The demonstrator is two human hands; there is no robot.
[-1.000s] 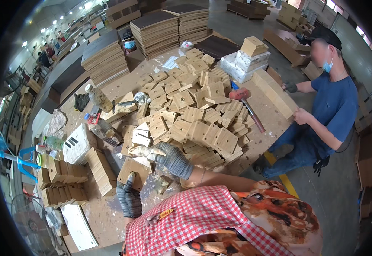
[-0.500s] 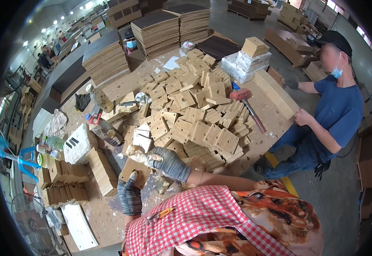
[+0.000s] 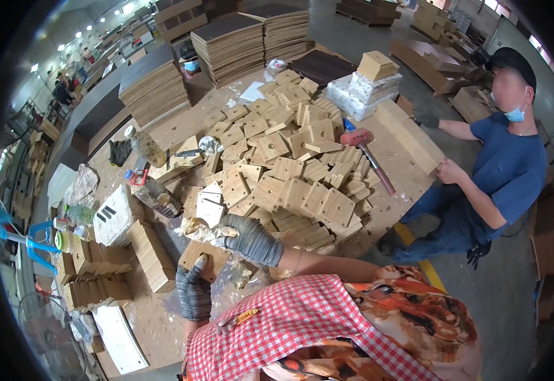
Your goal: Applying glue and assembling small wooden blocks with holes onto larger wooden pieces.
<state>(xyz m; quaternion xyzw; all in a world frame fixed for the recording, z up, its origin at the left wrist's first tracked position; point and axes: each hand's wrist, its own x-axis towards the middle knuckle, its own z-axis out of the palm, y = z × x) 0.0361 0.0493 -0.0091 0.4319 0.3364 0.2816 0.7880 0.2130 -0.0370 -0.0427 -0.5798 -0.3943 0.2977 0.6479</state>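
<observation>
My left hand [image 3: 193, 289], in a grey knitted glove, grips a flat wooden block [image 3: 211, 261] with drilled holes, its thumb lying on the block's face. Just beyond that block, my right hand [image 3: 248, 239], gloved alike, is closed on a crumpled, stained cream rag [image 3: 197, 231]. The rag is at the block's far edge; whether it presses on the wood I cannot tell. Close past the rag lie a few white-faced blocks [image 3: 210, 206]. A large heap of similar wooden blocks [image 3: 274, 146] spreads over the worktable [image 3: 153, 317] beyond my right hand.
Stacked blocks [image 3: 102, 257] and a white foam slab [image 3: 118, 213] stand at left, near grimy bottles [image 3: 148, 149]. A red-headed mallet [image 3: 372, 159] lies right of the heap. Across the right edge, a co-worker [image 3: 499, 171] holds a row of blocks [image 3: 410, 136]. Board stacks [image 3: 232, 51] rise behind.
My right hand and the rag have shifted slightly left along the block's far edge. My left hand keeps its grip. The co-worker's head has moved a little to the right.
</observation>
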